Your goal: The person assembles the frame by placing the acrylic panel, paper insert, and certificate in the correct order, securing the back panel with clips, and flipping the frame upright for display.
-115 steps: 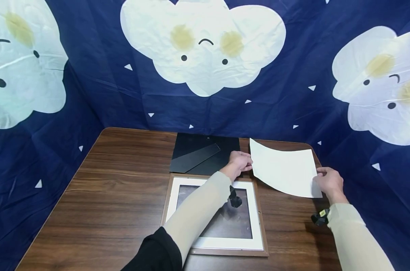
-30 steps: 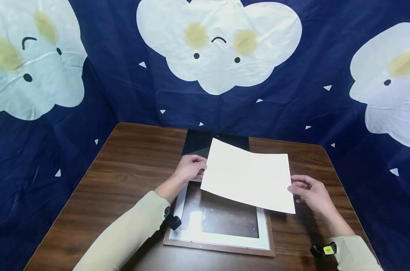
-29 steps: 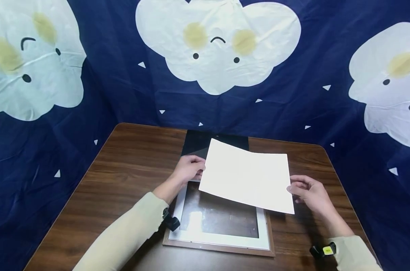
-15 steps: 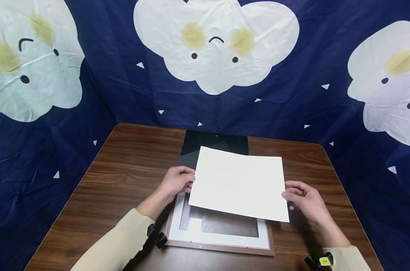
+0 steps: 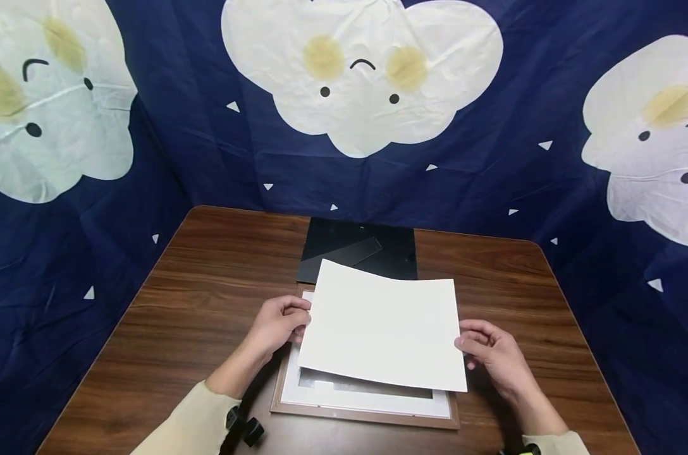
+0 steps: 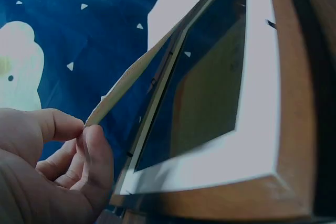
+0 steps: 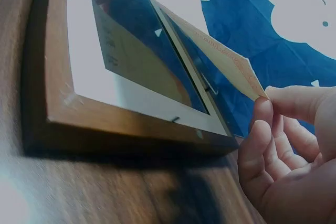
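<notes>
A sheet of paper [image 5: 384, 328], white on its upper face, is held slightly bowed above the picture frame [image 5: 361, 414]. My left hand [image 5: 276, 325] pinches its left edge between thumb and fingers; my right hand [image 5: 494, 354] pinches the right edge. The wrist views show the sheet's underside [image 7: 226, 59] as yellowish with a patterned border. Brown wood rims the frame, which lies flat with a white mat [image 6: 257, 103] around a dark glassy middle [image 6: 210, 93]. Most of the frame's far part is hidden under the sheet in the head view.
Behind the frame lies a black backing board [image 5: 355, 243] with a stand leg [image 5: 367, 251], at the table's far edge. The brown wooden table [image 5: 196, 272] meets a dark blue cloth [image 5: 207, 158] with white clouds on its far side, left and right.
Both hands have carried the sheet from the far right of the table leftward, then nearer and lower over the frame. More of the black backing board shows now than a second ago.
</notes>
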`<action>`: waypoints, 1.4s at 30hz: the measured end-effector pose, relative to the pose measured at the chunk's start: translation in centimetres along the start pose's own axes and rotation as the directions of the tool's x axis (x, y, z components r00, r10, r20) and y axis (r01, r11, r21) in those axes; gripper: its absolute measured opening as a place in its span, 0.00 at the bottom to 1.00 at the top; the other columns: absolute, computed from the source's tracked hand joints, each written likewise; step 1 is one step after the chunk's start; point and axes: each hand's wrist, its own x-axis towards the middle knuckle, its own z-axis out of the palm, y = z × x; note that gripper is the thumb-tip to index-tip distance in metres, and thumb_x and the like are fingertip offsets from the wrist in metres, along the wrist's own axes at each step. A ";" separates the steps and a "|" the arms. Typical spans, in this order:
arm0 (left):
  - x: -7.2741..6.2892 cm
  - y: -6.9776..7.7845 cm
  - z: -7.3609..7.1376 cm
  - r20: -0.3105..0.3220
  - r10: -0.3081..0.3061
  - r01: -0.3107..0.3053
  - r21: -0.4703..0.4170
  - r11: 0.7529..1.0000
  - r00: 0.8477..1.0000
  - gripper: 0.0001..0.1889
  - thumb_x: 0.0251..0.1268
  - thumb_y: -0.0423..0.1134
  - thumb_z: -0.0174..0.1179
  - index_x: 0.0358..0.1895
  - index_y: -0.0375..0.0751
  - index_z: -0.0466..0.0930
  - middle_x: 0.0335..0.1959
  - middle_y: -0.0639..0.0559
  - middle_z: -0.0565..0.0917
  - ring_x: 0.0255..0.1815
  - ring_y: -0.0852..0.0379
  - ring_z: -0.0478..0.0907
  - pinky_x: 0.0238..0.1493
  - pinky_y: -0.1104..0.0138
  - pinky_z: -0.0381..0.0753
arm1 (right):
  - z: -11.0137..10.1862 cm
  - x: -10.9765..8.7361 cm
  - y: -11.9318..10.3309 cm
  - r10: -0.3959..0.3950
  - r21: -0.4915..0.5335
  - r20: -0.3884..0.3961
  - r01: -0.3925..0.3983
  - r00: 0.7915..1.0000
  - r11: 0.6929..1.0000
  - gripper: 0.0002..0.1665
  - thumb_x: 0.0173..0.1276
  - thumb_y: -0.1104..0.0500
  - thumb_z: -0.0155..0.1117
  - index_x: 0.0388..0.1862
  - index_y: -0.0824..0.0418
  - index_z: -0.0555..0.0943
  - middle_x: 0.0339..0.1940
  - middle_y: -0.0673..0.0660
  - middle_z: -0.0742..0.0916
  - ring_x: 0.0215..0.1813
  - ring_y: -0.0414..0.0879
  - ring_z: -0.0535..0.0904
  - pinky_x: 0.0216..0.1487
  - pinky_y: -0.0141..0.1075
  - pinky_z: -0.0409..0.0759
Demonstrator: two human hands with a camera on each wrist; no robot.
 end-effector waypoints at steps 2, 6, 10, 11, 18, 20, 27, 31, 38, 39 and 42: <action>-0.5 -0.3 -0.4 -0.011 0.005 -0.005 0.008 1.000 1.000 0.14 0.60 0.26 0.60 0.49 0.26 0.81 0.23 0.49 0.79 0.22 0.58 0.75 0.21 0.69 0.79 | 0.5 -0.1 0.1 0.019 0.004 -0.003 -0.019 1.000 1.000 0.24 0.67 0.65 0.72 0.59 0.71 0.77 0.33 0.49 0.87 0.30 0.41 0.80 0.26 0.34 0.82; -1.2 -0.9 -1.0 -0.031 0.016 -0.014 0.052 0.999 0.999 0.12 0.60 0.25 0.60 0.47 0.27 0.82 0.22 0.49 0.79 0.22 0.58 0.75 0.19 0.70 0.77 | 1.4 -0.3 0.1 0.035 0.021 0.013 -0.035 0.999 0.999 0.23 0.68 0.66 0.70 0.58 0.72 0.76 0.32 0.48 0.87 0.29 0.41 0.79 0.26 0.33 0.81; -2.0 -1.2 -1.5 -0.043 0.023 -0.019 0.087 0.996 0.999 0.13 0.59 0.26 0.62 0.48 0.27 0.83 0.22 0.50 0.80 0.22 0.57 0.75 0.18 0.69 0.77 | 2.1 -0.5 0.2 0.037 0.033 0.049 -0.038 0.998 0.999 0.23 0.68 0.66 0.69 0.59 0.75 0.75 0.33 0.49 0.87 0.31 0.41 0.79 0.27 0.33 0.81; -2.2 -1.2 -1.6 -0.045 0.020 -0.016 0.088 0.996 0.999 0.14 0.59 0.26 0.62 0.48 0.27 0.83 0.22 0.50 0.81 0.22 0.57 0.75 0.18 0.69 0.77 | 2.3 -0.6 0.2 0.039 0.034 0.054 -0.041 0.998 0.999 0.24 0.68 0.66 0.69 0.59 0.75 0.74 0.33 0.49 0.87 0.31 0.41 0.79 0.28 0.33 0.81; -3.2 -1.6 -1.9 -0.053 -0.003 0.008 0.097 0.995 0.999 0.14 0.58 0.26 0.63 0.48 0.28 0.83 0.23 0.50 0.82 0.22 0.57 0.76 0.19 0.68 0.78 | 3.0 -0.9 0.6 0.049 0.064 0.068 -0.053 0.996 0.997 0.23 0.67 0.67 0.69 0.58 0.74 0.75 0.31 0.49 0.86 0.30 0.41 0.79 0.26 0.32 0.80; -3.4 -1.8 -1.9 -0.061 -0.006 0.012 0.098 0.995 0.998 0.13 0.58 0.26 0.63 0.48 0.29 0.83 0.23 0.49 0.82 0.22 0.57 0.76 0.18 0.68 0.78 | 3.1 -0.9 0.7 0.051 0.078 0.079 -0.057 0.996 0.995 0.23 0.67 0.68 0.68 0.58 0.75 0.74 0.31 0.48 0.86 0.29 0.41 0.79 0.26 0.32 0.79; -3.8 -2.6 -1.9 -0.086 -0.002 0.011 0.095 0.995 0.996 0.14 0.57 0.25 0.62 0.48 0.29 0.84 0.24 0.48 0.83 0.20 0.57 0.75 0.17 0.68 0.77 | 3.4 -1.4 1.1 0.089 0.104 0.081 -0.098 0.993 0.990 0.25 0.67 0.66 0.69 0.60 0.74 0.73 0.32 0.49 0.86 0.29 0.40 0.78 0.25 0.31 0.79; -4.0 -3.3 -1.9 -0.102 -0.012 0.022 0.095 0.995 0.995 0.15 0.56 0.23 0.61 0.48 0.28 0.83 0.24 0.48 0.83 0.20 0.56 0.75 0.16 0.68 0.77 | 3.4 -1.7 1.5 0.103 0.113 0.101 -0.114 0.990 0.987 0.26 0.68 0.66 0.68 0.61 0.75 0.71 0.32 0.49 0.86 0.29 0.40 0.78 0.24 0.31 0.79; -4.0 -4.0 -1.8 -0.132 0.022 0.000 0.166 0.986 0.991 0.13 0.57 0.24 0.62 0.46 0.29 0.84 0.24 0.49 0.83 0.20 0.57 0.76 0.17 0.67 0.78 | 3.3 -1.8 2.0 0.077 0.066 0.068 -0.082 0.995 0.994 0.27 0.66 0.68 0.69 0.61 0.75 0.72 0.30 0.50 0.86 0.25 0.41 0.78 0.21 0.30 0.78; -4.0 -4.0 -1.8 -0.134 0.033 -0.009 0.181 0.983 0.990 0.13 0.57 0.24 0.62 0.46 0.29 0.85 0.24 0.49 0.83 0.20 0.57 0.76 0.18 0.67 0.78 | 3.4 -1.8 2.1 0.069 0.048 0.058 -0.071 0.996 0.996 0.26 0.66 0.68 0.69 0.60 0.75 0.73 0.30 0.51 0.86 0.25 0.41 0.78 0.20 0.31 0.78; -3.8 -4.1 -1.8 -0.135 0.081 -0.044 0.258 0.965 0.988 0.12 0.57 0.25 0.62 0.45 0.31 0.86 0.23 0.50 0.82 0.20 0.58 0.76 0.19 0.69 0.76 | 3.4 -1.9 2.3 0.046 -0.023 0.045 -0.045 0.998 0.999 0.25 0.66 0.67 0.70 0.59 0.75 0.75 0.30 0.53 0.86 0.23 0.42 0.79 0.19 0.32 0.78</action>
